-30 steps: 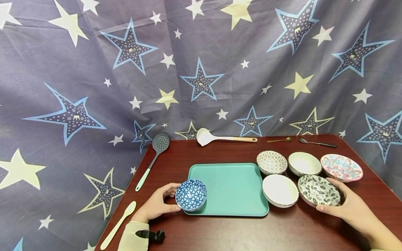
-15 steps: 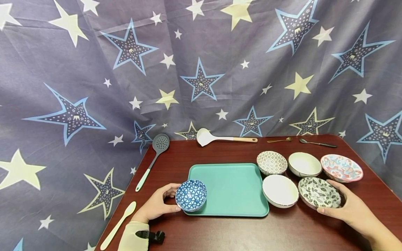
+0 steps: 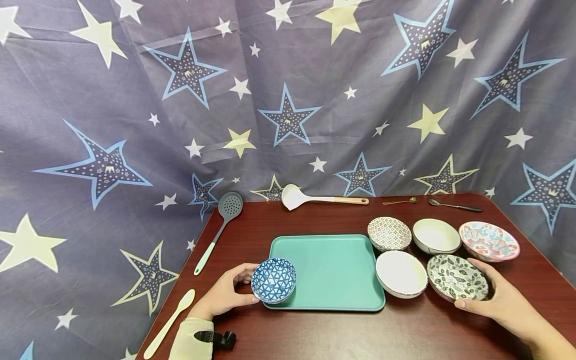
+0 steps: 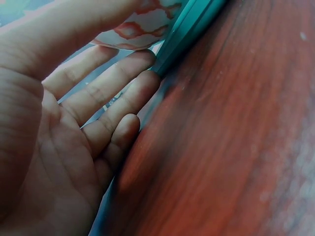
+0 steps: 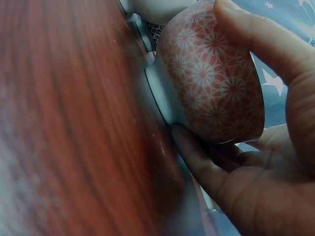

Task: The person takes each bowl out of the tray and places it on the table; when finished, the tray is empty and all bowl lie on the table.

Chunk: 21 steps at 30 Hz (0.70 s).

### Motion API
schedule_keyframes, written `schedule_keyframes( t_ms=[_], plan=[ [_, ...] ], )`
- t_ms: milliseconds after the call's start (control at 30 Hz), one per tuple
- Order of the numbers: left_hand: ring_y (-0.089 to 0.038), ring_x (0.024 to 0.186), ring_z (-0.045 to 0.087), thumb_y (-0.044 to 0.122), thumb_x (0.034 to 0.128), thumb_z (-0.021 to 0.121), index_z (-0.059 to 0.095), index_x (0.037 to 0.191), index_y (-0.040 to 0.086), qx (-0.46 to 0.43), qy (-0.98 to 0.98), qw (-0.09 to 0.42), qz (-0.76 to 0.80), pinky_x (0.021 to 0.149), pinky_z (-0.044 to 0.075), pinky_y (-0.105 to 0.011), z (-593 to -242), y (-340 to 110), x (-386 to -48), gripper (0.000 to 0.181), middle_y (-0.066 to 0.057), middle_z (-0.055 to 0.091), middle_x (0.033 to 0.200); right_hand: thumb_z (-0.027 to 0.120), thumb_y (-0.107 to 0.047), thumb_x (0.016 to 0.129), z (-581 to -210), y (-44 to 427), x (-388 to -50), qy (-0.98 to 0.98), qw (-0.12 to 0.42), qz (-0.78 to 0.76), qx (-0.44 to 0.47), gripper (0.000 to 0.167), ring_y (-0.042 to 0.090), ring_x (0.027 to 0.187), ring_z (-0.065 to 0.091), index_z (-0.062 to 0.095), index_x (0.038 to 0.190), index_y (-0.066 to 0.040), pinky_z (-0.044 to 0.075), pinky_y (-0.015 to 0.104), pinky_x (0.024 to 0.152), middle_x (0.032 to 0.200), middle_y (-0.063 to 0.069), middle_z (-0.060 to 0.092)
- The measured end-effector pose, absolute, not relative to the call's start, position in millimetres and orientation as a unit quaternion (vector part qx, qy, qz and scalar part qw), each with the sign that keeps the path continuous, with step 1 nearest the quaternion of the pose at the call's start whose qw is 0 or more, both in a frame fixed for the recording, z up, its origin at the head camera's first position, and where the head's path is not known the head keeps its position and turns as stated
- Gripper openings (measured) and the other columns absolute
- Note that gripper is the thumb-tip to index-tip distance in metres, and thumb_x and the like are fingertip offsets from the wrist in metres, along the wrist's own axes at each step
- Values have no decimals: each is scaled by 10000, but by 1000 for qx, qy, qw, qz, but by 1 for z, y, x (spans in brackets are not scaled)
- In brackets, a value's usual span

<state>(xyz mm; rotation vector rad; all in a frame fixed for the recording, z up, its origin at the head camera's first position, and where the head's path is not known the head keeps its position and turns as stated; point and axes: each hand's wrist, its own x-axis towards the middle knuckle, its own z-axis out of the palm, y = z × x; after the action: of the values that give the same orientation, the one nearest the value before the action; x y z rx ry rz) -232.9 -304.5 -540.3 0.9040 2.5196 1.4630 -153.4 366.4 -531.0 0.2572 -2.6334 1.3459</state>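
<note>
My left hand (image 3: 228, 292) holds a small bowl (image 3: 274, 280) between thumb and fingers, at the left front corner of a green tray (image 3: 333, 272). Blue and white triangles cover the bowl's inside; the left wrist view shows reddish markings on its white outside (image 4: 140, 30). At the right, my right hand (image 3: 506, 297) grips a bowl with dark leaves inside (image 3: 458, 278) by its side. Its outside (image 5: 211, 78) is red with white flowers in the right wrist view, where the thumb is near the rim and a finger reaches the foot. Both bowls look upright.
Beside the leaf bowl are a white bowl (image 3: 401, 274), a small-patterned bowl (image 3: 389, 233), a cream bowl (image 3: 436, 235) and a pink-blue bowl (image 3: 489, 241). A ladle (image 3: 310, 198) and two small spoons lie behind. Left are a skimmer (image 3: 219, 230) and a pale spoon (image 3: 171, 322).
The leaf bowl and my right hand have shifted very slightly towards the table's front. My left hand and the blue bowl stay in place.
</note>
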Motion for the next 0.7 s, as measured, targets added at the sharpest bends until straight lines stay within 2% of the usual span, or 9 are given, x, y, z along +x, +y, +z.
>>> schedule_keyframes(
  t_ms=[233, 367, 433, 600, 700],
  plan=[
    [-224, 1142, 647, 212, 850, 903, 586, 1461, 221, 291, 830, 47, 474, 981, 522, -337, -540, -305, -232, 688, 34, 700, 1295, 886, -89, 813, -533, 367, -153, -883, 88, 452, 88, 983, -131, 1124, 419, 297, 1596, -6, 288, 59, 864, 1310, -257, 467],
    [-215, 1146, 648, 222, 844, 909, 594, 1451, 233, 280, 832, 52, 476, 987, 519, -335, -540, -305, -232, 683, 44, 703, 1294, 856, -55, 837, -535, 368, -153, -877, 87, 463, 89, 990, -164, 1146, 389, 251, 1618, 8, 284, 42, 882, 1364, -226, 409],
    [-215, 1145, 649, 225, 841, 912, 599, 1445, 234, 277, 832, 53, 477, 987, 520, -340, -540, -305, -232, 680, 44, 705, 1293, 837, -35, 857, -534, 369, -154, -872, 92, 473, 88, 974, -179, 1143, 406, 239, 1624, 11, 311, 36, 884, 1358, -220, 426],
    [-225, 1131, 654, 222, 838, 914, 618, 1418, 226, 277, 831, 52, 480, 979, 523, -346, -540, -305, -232, 651, 37, 716, 1274, 802, 47, 876, -524, 368, -158, -851, 149, 496, 88, 882, -173, 1147, 487, 304, 1604, 21, 380, 31, 882, 1285, -278, 513],
    [-218, 1120, 658, 228, 835, 917, 630, 1395, 232, 272, 832, 52, 481, 974, 525, -340, -540, -305, -232, 629, 42, 723, 1256, 781, 89, 879, -516, 366, -158, -836, 184, 510, 81, 805, -170, 1142, 523, 402, 1570, -76, 406, 27, 899, 1266, -291, 536]
  ],
)
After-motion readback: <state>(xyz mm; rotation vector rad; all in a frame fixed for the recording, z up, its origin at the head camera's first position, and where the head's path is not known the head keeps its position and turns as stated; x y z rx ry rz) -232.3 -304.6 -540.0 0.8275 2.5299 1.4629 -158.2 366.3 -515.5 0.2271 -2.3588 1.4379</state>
